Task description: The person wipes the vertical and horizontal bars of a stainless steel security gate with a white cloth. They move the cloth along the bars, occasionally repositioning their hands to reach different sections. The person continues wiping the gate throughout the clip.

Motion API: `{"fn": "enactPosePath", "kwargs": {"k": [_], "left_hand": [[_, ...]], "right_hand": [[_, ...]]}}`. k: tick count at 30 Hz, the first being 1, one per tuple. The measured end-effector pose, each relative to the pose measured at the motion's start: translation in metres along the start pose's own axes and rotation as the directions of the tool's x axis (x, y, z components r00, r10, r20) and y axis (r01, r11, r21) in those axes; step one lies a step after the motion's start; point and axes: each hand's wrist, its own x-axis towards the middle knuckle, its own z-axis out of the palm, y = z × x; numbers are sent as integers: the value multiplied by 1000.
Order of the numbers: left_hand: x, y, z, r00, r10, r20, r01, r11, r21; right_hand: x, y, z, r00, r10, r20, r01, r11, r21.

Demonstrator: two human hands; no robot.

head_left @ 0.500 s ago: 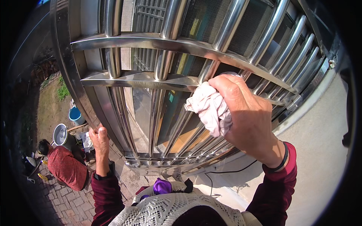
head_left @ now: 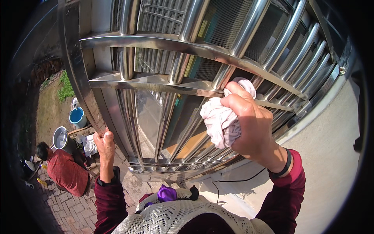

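A crumpled pale pink cloth (head_left: 220, 121) is bunched in my right hand (head_left: 252, 126). Part of the cloth reaches the lower crossbar (head_left: 156, 84) of a shiny metal window grille, next to an upright bar; the exact contact is hidden behind my fingers. My left hand (head_left: 104, 143) is closed around the flat metal frame post (head_left: 74, 66) at the grille's left side, thumb uppermost. Round polished bars (head_left: 165, 124) run between the two hands, above and below the paired crossbars. Mesh screen (head_left: 224, 27) shows behind the upper bars.
Down at the left, a person in a red top (head_left: 69, 171) crouches on brick paving (head_left: 74, 210) beside a grey tub (head_left: 61, 137) and a blue bucket (head_left: 78, 117). A pale wall (head_left: 327, 132) curves along the right. A black cable (head_left: 237, 180) hangs below the grille.
My right hand has shifted slightly right and down along the crossbar with the cloth. My left hand keeps its hold on the post. The whole view has turned slightly.
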Motion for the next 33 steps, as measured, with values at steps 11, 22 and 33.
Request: {"fn": "enactPosePath", "kwargs": {"k": [11,22,33], "left_hand": [[-3,-1,1,998,40,-41,-36,995,88],[-4,-3,-1,999,9,-37,-7,998,65],[0,4,2,1000,5,12,-6,998,65]], "right_hand": [[6,0,-16,986,25,162,-2,990,-142],[5,0,-28,990,-99,97,100,995,-4],[45,-34,-6,972,-45,232,65,995,-77]]}}
